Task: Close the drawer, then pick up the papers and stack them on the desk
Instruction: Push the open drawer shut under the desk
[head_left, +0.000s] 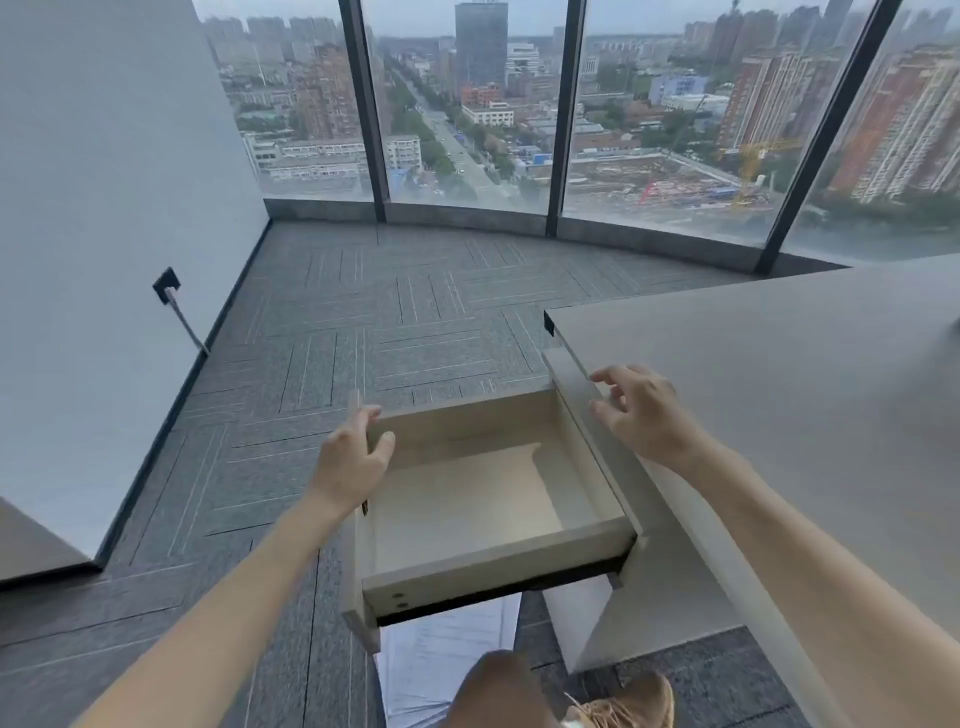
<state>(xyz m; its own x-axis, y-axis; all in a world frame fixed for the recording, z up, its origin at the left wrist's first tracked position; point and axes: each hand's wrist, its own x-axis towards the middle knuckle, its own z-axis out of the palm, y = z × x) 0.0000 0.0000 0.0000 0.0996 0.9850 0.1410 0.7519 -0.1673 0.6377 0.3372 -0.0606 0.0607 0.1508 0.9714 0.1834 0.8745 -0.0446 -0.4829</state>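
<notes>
A pale wooden drawer (498, 564) stands pulled far out of the grey desk (779, 384), and nothing lies inside it. My left hand (353, 460) rests on the drawer's front panel, thumb inside and fingers curled over the outer edge. Beside the desk's left edge, above the drawer's right side, my right hand (641, 415) hovers with fingers spread and nothing in it. White printed papers (447, 654) lie on the carpet beneath the drawer, partly hidden by it and by my knee.
Grey patterned carpet (363, 338) stretches to floor-to-ceiling windows (467, 104). A white wall (104, 208) with a black socket and plugged cable (169, 291) runs along the left. My brown shoe (631, 704) stands by the desk's base.
</notes>
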